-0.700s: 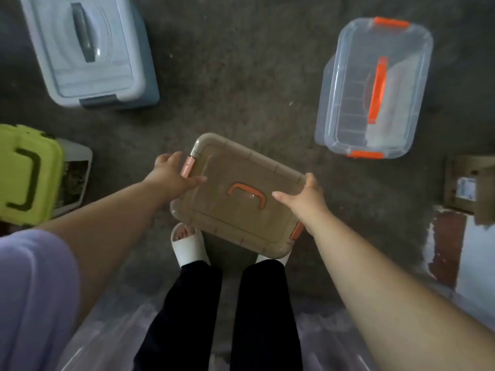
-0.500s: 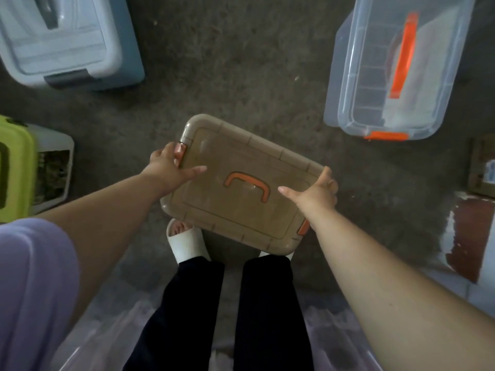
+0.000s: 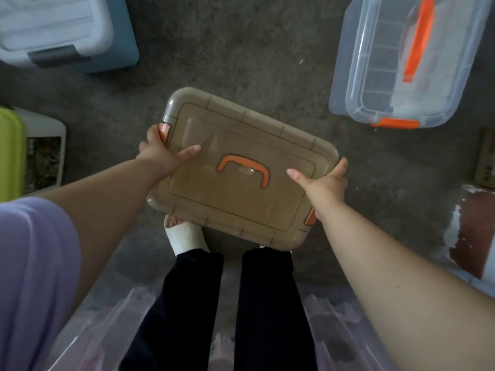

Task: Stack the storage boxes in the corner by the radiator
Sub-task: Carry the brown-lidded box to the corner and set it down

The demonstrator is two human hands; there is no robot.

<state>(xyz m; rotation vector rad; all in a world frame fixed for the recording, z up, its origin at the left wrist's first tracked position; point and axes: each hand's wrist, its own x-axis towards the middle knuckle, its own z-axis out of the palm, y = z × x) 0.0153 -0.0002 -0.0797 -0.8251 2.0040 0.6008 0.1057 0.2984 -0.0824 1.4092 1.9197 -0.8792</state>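
A brown storage box (image 3: 235, 153) with an orange lid handle and orange side clips hangs in the air above my feet. My left hand (image 3: 163, 153) grips its left end, thumb on the lid. My right hand (image 3: 325, 186) grips its right end, thumb on the lid. A clear box with orange handle and clips (image 3: 401, 62) stands on the floor at the upper right. A blue box with a pale lid (image 3: 67, 30) sits at the upper left. A lime-green box (image 3: 9, 153) shows at the left edge.
The floor (image 3: 241, 49) is dark rough concrete. A white container (image 3: 45, 153) stands beside the green box. A cardboard box (image 3: 486, 162) and a red and white patch (image 3: 471, 231) lie at the right. A translucent tub (image 3: 348, 330) is behind my legs.
The brown box has risen closer to the camera, held in both hands. The view has shifted, so the floor boxes slid toward the frame edges.
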